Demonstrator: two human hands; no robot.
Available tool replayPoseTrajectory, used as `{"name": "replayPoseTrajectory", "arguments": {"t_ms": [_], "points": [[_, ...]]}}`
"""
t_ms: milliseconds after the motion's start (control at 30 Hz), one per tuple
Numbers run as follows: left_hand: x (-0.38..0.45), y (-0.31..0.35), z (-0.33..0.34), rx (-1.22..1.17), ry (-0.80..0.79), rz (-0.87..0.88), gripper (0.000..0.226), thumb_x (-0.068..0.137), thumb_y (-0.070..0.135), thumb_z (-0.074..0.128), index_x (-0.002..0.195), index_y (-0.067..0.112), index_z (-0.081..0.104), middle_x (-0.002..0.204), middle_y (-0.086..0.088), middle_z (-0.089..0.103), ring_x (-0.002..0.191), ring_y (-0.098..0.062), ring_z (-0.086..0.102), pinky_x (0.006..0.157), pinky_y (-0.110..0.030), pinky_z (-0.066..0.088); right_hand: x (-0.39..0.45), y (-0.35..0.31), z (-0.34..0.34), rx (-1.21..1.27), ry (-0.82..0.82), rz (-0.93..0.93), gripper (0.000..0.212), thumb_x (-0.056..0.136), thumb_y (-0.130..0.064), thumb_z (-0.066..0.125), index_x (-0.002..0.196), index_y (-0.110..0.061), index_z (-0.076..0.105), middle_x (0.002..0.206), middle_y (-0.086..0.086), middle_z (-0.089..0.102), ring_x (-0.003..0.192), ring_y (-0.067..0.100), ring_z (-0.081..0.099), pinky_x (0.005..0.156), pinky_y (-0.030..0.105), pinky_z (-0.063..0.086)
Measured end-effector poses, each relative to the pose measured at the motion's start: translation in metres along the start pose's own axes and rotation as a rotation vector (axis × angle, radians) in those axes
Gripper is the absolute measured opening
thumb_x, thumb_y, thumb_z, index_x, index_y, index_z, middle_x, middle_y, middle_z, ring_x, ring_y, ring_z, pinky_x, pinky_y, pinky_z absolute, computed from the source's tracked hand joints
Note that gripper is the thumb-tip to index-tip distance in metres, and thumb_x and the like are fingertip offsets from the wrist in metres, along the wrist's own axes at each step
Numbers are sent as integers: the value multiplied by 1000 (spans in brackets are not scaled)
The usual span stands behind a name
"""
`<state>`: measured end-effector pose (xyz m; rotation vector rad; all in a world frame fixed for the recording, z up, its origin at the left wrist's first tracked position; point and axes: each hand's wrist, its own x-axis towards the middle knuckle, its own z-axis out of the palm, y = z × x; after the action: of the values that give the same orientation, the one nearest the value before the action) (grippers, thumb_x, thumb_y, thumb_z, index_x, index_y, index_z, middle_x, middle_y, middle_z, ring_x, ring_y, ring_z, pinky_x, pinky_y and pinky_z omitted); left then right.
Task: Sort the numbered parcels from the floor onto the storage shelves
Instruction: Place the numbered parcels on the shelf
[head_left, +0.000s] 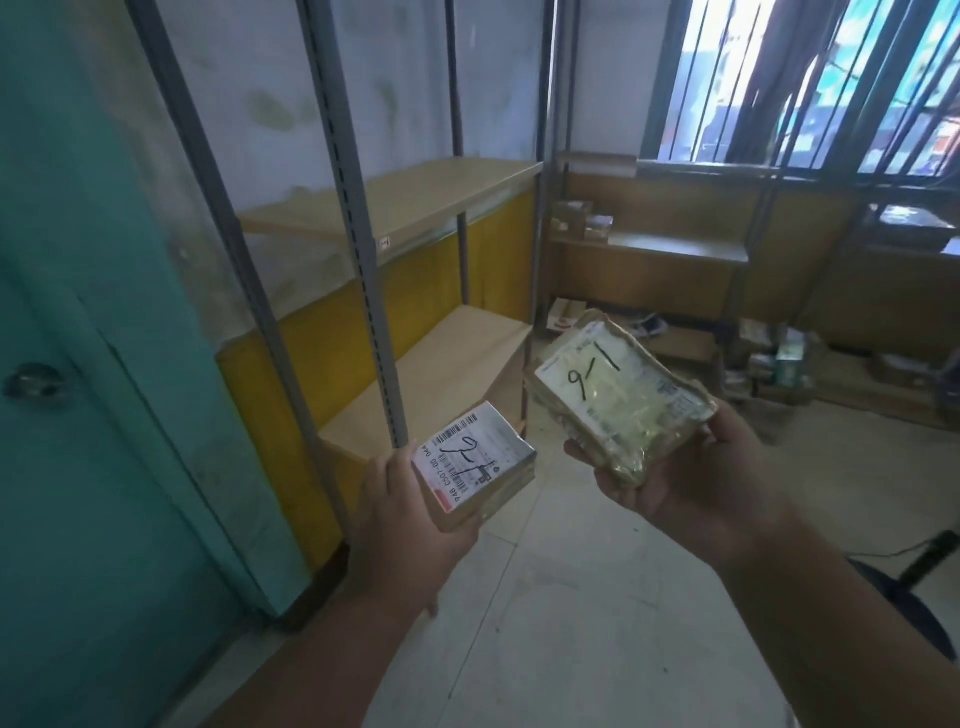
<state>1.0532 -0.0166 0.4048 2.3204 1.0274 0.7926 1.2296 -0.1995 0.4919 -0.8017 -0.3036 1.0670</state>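
A small taped box (474, 463) with a barcode label and handwritten marking is gripped from below by the left hand (410, 525), while a larger tape-wrapped parcel (618, 399) — marked "1-6" — is cradled in the right hand (691, 478), both held above the floor beside the shelves (395, 208).

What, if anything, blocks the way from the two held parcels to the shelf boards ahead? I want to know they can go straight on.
Nothing visible lies on the boards. The left hand holds the small parcel just in front of the grey upright post; it must pass beside that post to reach the lower shelf. The right hand holds the bigger parcel.
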Motion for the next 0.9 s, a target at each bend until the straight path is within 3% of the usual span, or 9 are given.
{"name": "replayPoseTrajectory", "arguments": {"t_ms": [167, 467, 600, 700, 833, 900], "points": [[87, 29, 59, 20, 21, 99, 101, 67, 55, 83, 147, 22, 31, 134, 4, 37, 117, -8, 39, 85, -22, 42, 84, -47, -32, 0, -27, -13, 57, 95, -50, 34, 127, -16, 67, 134, 21, 60, 110, 44, 63, 78, 39, 54], [262, 121, 143, 17, 49, 182, 108, 62, 53, 87, 148, 17, 34, 131, -2, 42, 116, -15, 46, 87, -29, 48, 195, -183, -88, -13, -82, -93, 59, 92, -51, 38, 137, -18, 58, 138, 20, 57, 114, 45, 59, 75, 39, 55], [313, 157, 164, 2, 137, 197, 105, 62, 51, 87, 147, 16, 37, 133, 1, 42, 118, -14, 47, 91, -29, 47, 245, -234, -112, -34, -211, -125, 62, 93, -53, 36, 141, -17, 54, 143, 23, 52, 120, 46, 52, 73, 40, 53], [335, 174, 172, 38, 230, 185, 105, 62, 51, 87, 148, 16, 36, 130, 5, 40, 114, -7, 42, 93, -30, 49, 293, -268, -127, -18, -337, -58, 62, 98, -55, 30, 146, -19, 46, 146, 20, 49, 128, 46, 47, 80, 40, 52], [347, 186, 171, 137, 356, 76, 106, 61, 46, 90, 148, 17, 37, 131, 8, 38, 107, 7, 28, 95, -21, 33, 358, -304, -129, -29, -484, 50, 60, 100, -55, 28, 148, -23, 44, 149, 14, 47, 136, 43, 41, 85, 42, 50], [350, 195, 162, 217, 404, 7, 105, 60, 47, 90, 147, 17, 39, 129, 8, 40, 108, 6, 30, 95, -18, 30, 384, -317, -118, -49, -517, 105, 59, 97, -53, 33, 145, -23, 49, 145, 14, 53, 132, 43, 46, 88, 42, 48]]}}
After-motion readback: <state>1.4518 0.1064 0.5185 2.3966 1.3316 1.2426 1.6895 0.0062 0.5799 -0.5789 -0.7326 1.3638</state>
